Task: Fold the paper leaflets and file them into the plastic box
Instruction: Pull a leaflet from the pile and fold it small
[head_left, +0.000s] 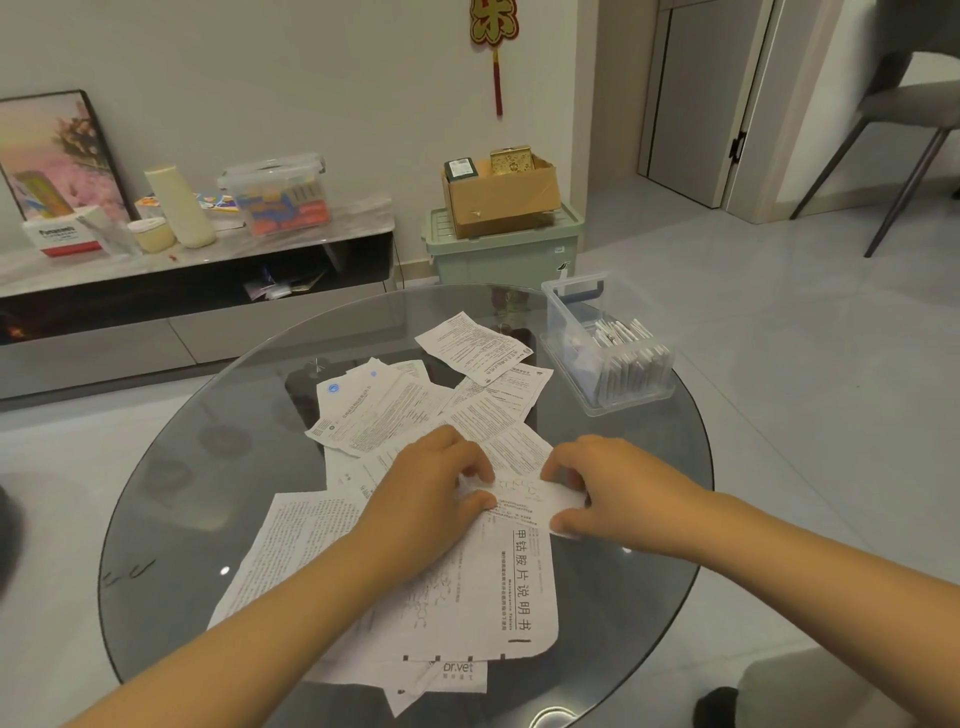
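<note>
On the round glass bench (171, 499), near its middle, both hands are working on one narrow folded leaflet (524, 493). The left hand (431, 483) is pinching the strip's left end between thumb and curled fingers, and the right hand (597, 488) is pinching its right end the same way, so the strip is lying stretched between them just above the paper pile. Under the hands, loose leaflets (395, 405) are lying spread flat and overlapping, running from the near edge of the bench toward its far side. One large sheet (509, 587) with bold Chinese characters is lying directly beneath the folded strip, on the near side. At the far right of the bench, the clear plastic box (608, 343) is standing upright with its blue-handled end facing away, and a row of folded leaflets (628, 358) is standing on edge inside it, packed toward its right side. Beyond the bench, a low cabinet (197, 260) against the wall is carrying a lidded container (275, 192), and a cardboard carton (498, 197) is sitting on a green bin (504, 254).
</note>
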